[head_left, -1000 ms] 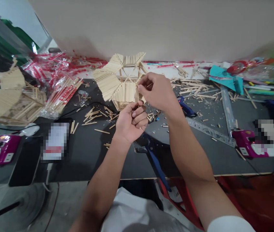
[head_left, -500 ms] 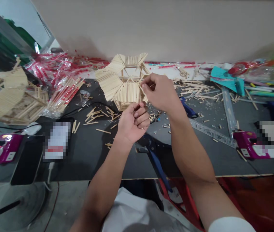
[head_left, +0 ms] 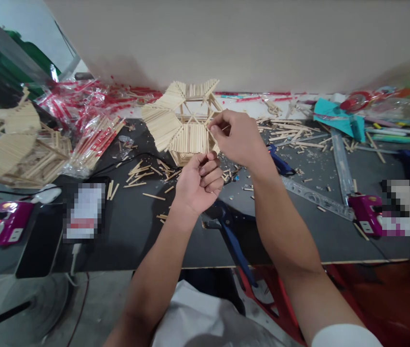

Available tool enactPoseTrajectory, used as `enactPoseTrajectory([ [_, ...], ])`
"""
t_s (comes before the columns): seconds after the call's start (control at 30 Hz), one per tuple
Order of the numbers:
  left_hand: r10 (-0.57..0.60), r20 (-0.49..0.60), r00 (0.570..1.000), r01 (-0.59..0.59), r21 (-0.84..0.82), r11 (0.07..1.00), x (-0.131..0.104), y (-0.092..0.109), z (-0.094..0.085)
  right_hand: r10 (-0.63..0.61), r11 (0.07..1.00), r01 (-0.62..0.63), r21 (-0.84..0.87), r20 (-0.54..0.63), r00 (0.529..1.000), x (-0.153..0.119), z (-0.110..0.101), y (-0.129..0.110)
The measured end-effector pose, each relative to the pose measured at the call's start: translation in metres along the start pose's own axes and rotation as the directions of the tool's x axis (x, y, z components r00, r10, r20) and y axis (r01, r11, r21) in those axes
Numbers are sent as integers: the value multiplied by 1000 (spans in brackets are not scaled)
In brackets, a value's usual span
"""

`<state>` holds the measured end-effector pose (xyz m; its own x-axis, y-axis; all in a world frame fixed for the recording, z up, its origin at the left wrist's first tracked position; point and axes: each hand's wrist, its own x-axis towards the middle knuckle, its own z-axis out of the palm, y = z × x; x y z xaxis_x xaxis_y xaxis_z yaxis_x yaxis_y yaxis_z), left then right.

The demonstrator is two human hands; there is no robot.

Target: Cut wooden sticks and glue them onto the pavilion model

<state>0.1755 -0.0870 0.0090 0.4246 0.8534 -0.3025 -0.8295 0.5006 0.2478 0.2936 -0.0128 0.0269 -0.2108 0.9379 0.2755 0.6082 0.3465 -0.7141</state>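
Note:
A many-sided structure of pale wooden sticks (head_left: 161,126) stands at the back middle of the table, with an opening in its top. Over its right edge, my right hand (head_left: 239,137) is closed in a pinch, fingertips at the side of the front panel. Anything between those fingertips is too small to name. Below, at the front right corner, my left hand (head_left: 198,185) is turned palm up with its fingers curled. Its thumb and forefinger are close to the structure's lower edge; what they grip, if anything, is hidden.
Loose sticks (head_left: 295,135) litter the table, with a blue glue gun (head_left: 280,161) and clear rulers (head_left: 316,198) to the right. A blue-handled cutter (head_left: 231,236) lies under my forearms. Bagged sticks (head_left: 94,144), a phone (head_left: 84,212) and another stick structure (head_left: 6,140) are left.
Both hands keep nearly the same pose at the structure. The whole view has shifted very slightly; nothing has visibly been picked up or let go.

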Motion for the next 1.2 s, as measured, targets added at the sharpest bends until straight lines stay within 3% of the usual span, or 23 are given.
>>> enactPoseTrajectory([
  [0.73,-4,28,1000,5,-36,999,-1,-1,-3,25,1000,-25,-14,13,1000,-2,-2,-3],
  [1.0,-6,-50,999,9,56,998,-2,-3,-2,-1,1000,1,17,3,1000,-1,2,3],
  [1.2,-1,-136,991,39,280,959,-16,-17,-15,-57,998,59,13,-96,994,-21,-31,-11],
])
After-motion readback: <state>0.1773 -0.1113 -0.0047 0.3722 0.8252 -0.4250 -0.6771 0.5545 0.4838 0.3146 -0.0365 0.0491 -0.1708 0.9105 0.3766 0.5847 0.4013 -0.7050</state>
